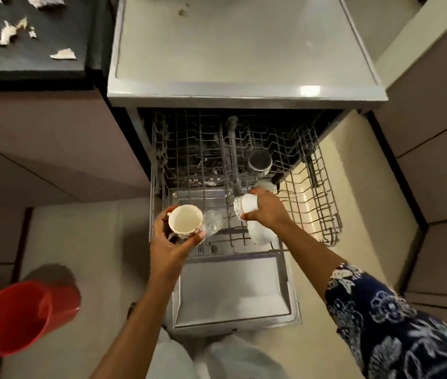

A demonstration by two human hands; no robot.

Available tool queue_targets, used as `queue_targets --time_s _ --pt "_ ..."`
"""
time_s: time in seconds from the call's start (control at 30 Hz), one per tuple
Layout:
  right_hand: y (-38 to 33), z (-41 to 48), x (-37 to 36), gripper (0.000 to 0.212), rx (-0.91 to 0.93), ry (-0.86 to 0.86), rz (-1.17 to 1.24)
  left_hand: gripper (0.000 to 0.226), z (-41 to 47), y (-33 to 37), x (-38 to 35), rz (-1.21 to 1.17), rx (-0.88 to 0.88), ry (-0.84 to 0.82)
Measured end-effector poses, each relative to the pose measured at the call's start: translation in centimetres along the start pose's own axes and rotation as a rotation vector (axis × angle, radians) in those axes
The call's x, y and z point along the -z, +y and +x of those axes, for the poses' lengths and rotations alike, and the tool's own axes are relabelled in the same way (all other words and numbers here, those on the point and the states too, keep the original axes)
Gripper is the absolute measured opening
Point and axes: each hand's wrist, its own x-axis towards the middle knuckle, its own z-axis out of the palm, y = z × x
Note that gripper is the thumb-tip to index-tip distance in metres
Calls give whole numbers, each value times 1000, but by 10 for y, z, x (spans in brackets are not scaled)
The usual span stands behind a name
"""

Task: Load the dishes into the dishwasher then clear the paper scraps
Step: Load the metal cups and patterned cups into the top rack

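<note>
The dishwasher's upper wire rack is pulled out over the open door. My left hand grips a patterned cream cup, mouth up, at the rack's front left. My right hand holds a second patterned cup tipped on its side over the rack's middle. A steel cup, a clear glass and a white cup sit in the rack. Torn paper scraps lie on the dark counter at top left.
A red bucket stands on the floor at lower left. Cabinet fronts flank the dishwasher on both sides. The dishwasher's grey top spans the upper middle. Beige floor tiles show to the right of the rack.
</note>
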Motion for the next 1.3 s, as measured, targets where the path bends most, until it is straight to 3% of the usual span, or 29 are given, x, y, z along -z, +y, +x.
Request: queue_targets --time_s 0.2,0.4,0.67,1.07,1.3 --pt "-6 38 -21 78 95 -40 -235 77 20 -20 -4 70 -13 64" --pt "-3 40 -32 76 123 -93 -331 79 16 -21 -3 86 -21 109" --pt "6 38 -45 73 186 6 -396 80 7 -28 -7 54 22 112" --pt "0 55 -71 68 322 -89 -554 87 13 -29 -8 54 27 106" --pt "7 60 -66 87 252 -148 -474 89 13 -31 -9 75 42 95"
